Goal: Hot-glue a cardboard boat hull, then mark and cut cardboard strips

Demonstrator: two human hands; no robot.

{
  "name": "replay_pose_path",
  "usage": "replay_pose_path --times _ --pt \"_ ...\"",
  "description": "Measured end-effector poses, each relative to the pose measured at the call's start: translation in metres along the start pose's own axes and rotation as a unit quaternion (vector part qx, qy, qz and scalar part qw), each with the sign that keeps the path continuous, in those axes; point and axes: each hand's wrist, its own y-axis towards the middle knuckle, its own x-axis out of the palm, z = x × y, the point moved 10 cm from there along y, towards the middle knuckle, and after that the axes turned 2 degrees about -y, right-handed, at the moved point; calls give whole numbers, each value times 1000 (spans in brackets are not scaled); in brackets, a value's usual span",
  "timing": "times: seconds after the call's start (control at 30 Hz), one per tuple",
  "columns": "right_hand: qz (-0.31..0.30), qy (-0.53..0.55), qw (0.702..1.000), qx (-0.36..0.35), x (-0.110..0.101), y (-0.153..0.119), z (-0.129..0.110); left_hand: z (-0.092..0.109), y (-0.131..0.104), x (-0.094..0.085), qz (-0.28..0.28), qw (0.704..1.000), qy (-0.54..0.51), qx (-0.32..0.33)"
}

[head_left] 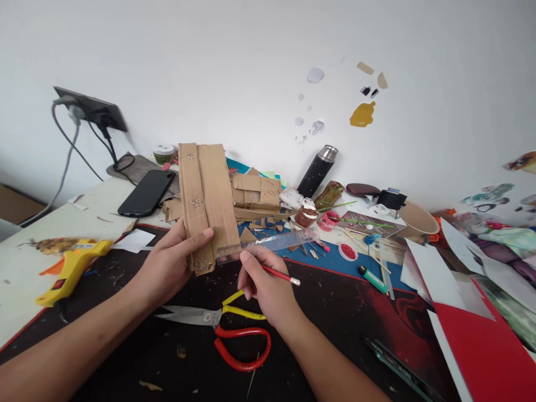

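My left hand (173, 259) grips a folded piece of brown cardboard (215, 195) by its lower left side, thumb on its face. Staples show along the cardboard's left strip. My right hand (266, 279) is closed on a clear ruler (272, 244), whose left end lies against the cardboard's lower right edge. A red pencil (281, 274) is also held in that hand, its eraser end pointing right. Below the hands, large scissors (209, 317) with red and yellow handles lie on the dark mat (330, 346).
A yellow glue gun (75, 271) and a black phone (146, 192) lie on the left. Behind are cardboard scraps (259, 192), a black flask (316, 173) and open paint pots (329, 220). A green cutter (373, 279) and red sheet (481, 346) are on the right.
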Motion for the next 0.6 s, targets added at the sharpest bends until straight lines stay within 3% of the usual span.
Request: replay_pose_path --times 0.6 --pt "-1 -1 1000 -2 0 0 -1 0 0 0 13 1000 -1 -4"
